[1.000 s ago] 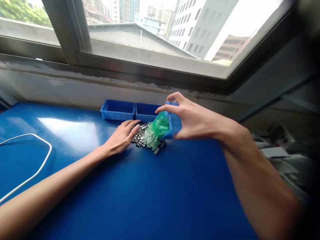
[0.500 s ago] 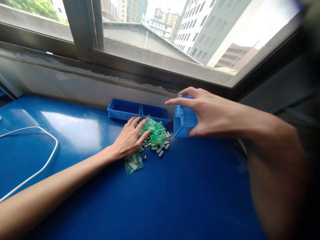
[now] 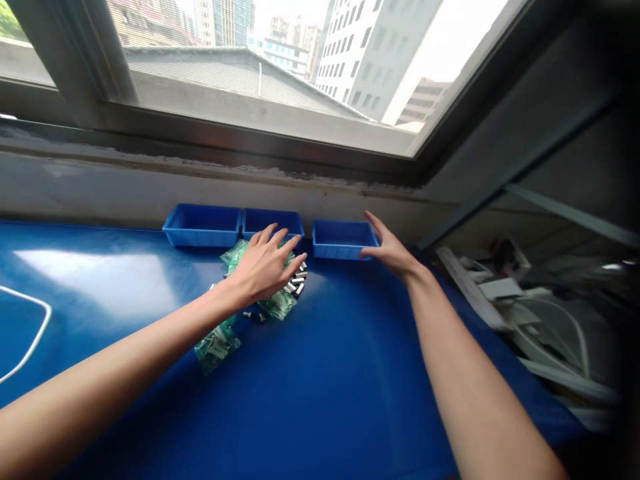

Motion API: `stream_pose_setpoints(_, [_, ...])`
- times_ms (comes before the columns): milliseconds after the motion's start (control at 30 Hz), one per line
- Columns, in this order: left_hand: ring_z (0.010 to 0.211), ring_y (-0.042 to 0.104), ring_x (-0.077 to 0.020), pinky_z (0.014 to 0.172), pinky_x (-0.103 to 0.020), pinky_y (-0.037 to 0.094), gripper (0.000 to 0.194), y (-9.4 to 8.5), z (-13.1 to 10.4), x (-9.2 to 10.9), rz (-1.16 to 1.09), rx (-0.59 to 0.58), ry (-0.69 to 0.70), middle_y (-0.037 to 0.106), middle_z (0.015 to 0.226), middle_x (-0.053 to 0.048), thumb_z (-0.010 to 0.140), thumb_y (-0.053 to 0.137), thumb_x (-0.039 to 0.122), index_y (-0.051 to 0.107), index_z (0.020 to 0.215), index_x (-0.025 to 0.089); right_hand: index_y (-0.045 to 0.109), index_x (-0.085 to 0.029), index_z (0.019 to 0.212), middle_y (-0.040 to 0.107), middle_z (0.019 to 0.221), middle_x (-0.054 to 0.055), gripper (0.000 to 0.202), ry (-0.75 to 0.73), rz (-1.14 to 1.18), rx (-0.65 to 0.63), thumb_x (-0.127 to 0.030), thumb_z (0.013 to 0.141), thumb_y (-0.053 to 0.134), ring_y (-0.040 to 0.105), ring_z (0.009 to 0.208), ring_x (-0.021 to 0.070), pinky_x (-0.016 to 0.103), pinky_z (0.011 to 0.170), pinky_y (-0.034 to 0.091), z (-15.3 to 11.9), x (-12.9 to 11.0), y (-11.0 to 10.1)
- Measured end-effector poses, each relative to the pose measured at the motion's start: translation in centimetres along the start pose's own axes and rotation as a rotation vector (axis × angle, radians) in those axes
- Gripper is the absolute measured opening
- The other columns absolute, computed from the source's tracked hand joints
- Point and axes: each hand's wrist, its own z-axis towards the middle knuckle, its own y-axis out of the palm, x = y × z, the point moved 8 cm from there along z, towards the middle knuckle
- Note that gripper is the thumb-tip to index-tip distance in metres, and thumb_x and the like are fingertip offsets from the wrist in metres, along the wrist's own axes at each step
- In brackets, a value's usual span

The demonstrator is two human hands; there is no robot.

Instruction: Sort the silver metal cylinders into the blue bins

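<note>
A shiny blue table point(image 3: 320, 373) sits under a big window point(image 3: 260, 137). Far left of the middle bin point(image 3: 273, 217) is a white cord point(image 3: 43, 320). Just left of the middle bin is the left bin point(image 3: 203, 238). In front of the middle bin are green bags point(image 3: 219, 343). They look thin, soft and slippery, so an edge seems best to pinch. The left hand point(image 3: 265, 263) is over them, fingers apart. Small metal pieces point(image 3: 299, 289) lie in front of the middle bin, a bit to the right; they look hard and smooth. Right of the middle bin, past a gap, is the right bin point(image 3: 337, 251). It looks light and stiff, and its short ends seem good to hold. The right hand point(image 3: 393, 253) is at its right end, thumb in front, a finger behind, spread wide; I cannot tell if they squeeze. Far right of the middle bin is a messy heap point(image 3: 500, 290).
</note>
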Motion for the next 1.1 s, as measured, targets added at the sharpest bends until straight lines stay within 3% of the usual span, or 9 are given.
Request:
stream_pose_setpoints(100, [0.138,0.045,-0.0398,0.112,-0.057,0.037,0.057,0.3,0.5,0.0,0.034,0.012,-0.041,0.056,0.144,-0.017,0.103,0.033,0.053,0.057,0.142,0.018,0.032,-0.018,0.156,0.033,0.164,0.014,0.101,0.026,0.044,0.063,-0.021,0.061,0.064,0.033,0.151,0.0293,0.045,0.117,0.039,0.7,1.6,1.5])
stream_pose_setpoints(200, [0.134,0.050,-0.0349,0.113,-0.053,0.038,0.053,0.2,0.6,-0.1,0.046,0.028,-0.045,0.059,0.141,-0.014,0.103,0.035,0.052,0.060,0.138,0.021,0.043,-0.017,0.150,0.050,0.153,0.014,0.090,-0.002,-0.032,0.161,-0.021,0.063,0.063,0.045,0.144,0.0293,0.044,0.115,0.042,1.3,1.6,2.6])
stream_pose_setpoints(367, [0.142,0.044,-0.0338,0.119,-0.053,0.034,0.057,0.2,0.6,-0.7,-0.020,-0.045,-0.014,0.054,0.148,-0.014,0.104,0.033,0.053,0.056,0.144,0.020,0.060,-0.019,0.135,0.065,0.136,0.011,0.071,0.045,-0.231,0.267,-0.028,0.065,0.068,0.058,0.131,0.0323,0.047,0.114,0.043,1.2,0.9,3.5])
stream_pose_setpoints(500, [0.150,0.032,-0.0336,0.123,-0.052,0.028,0.056,-1.3,-0.2,-1.3,-0.077,-0.050,0.060,0.047,0.154,-0.015,0.105,0.033,0.050,0.056,0.144,0.017,0.053,-0.020,0.140,0.051,0.149,0.014,0.078,-0.031,-0.311,0.425,-0.023,0.063,0.067,0.047,0.140,0.0344,0.052,0.116,0.039,-0.3,-2.5,3.9])
stream_pose_setpoints(600, [0.148,0.035,-0.0322,0.122,-0.051,0.032,0.050,-3.1,-2.1,-2.3,-0.129,-0.009,0.115,0.051,0.150,-0.014,0.104,0.037,0.047,0.063,0.136,0.018,0.062,-0.018,0.127,0.058,0.136,0.015,0.057,-0.139,-0.347,0.616,-0.017,0.070,0.058,0.052,0.131,0.0310,0.048,0.114,0.040,-2.8,-7.2,4.6])
stream_pose_setpoints(700, [0.146,0.037,-0.0318,0.121,-0.052,0.035,0.047,-4.1,-5.1,-3.3,-0.187,-0.038,0.161,0.054,0.148,-0.013,0.102,0.044,0.046,0.061,0.137,0.021,0.066,-0.022,0.105,0.068,0.114,0.010,0.031,-0.262,-0.264,0.499,-0.017,0.078,0.053,0.062,0.112,0.0281,0.045,0.103,0.049,-4.6,-11.8,8.1])
stream_pose_setpoints(800, [0.152,0.026,-0.0357,0.121,-0.058,0.031,0.057,-3.4,-8.2,-3.7,-0.164,-0.129,0.177,0.040,0.160,-0.011,0.098,0.051,0.054,0.050,0.149,0.029,0.066,-0.024,0.099,0.071,0.108,0.007,0.019,-0.354,-0.218,0.347,-0.021,0.085,0.054,0.062,0.110,0.0276,0.045,0.102,0.048,-6.1,-14.7,12.3])
stream_pose_setpoints(933, [0.154,0.020,-0.0385,0.122,-0.060,0.026,0.061,-2.5,-9.6,-3.3,-0.057,-0.127,0.251,0.025,0.167,-0.012,0.096,0.053,0.056,0.046,0.151,0.030,0.068,-0.023,0.105,0.069,0.118,0.010,0.020,-0.370,-0.347,0.248,-0.023,0.090,0.055,0.059,0.117,0.0295,0.047,0.102,0.046,-6.5,-14.8,16.1])
stream_pose_setpoints(1100, [0.141,0.041,-0.0354,0.115,-0.052,0.038,0.039,-2.2,-7.3,-3.6,0.051,0.055,0.289,0.052,0.147,-0.017,0.103,0.045,0.041,0.060,0.131,0.019,0.068,-0.021,0.105,0.071,0.113,0.010,0.020,-0.397,-0.310,0.263,-0.027,0.096,0.051,0.060,0.112,0.0278,0.045,0.100,0.046,-6.1,-13.5,16.6])
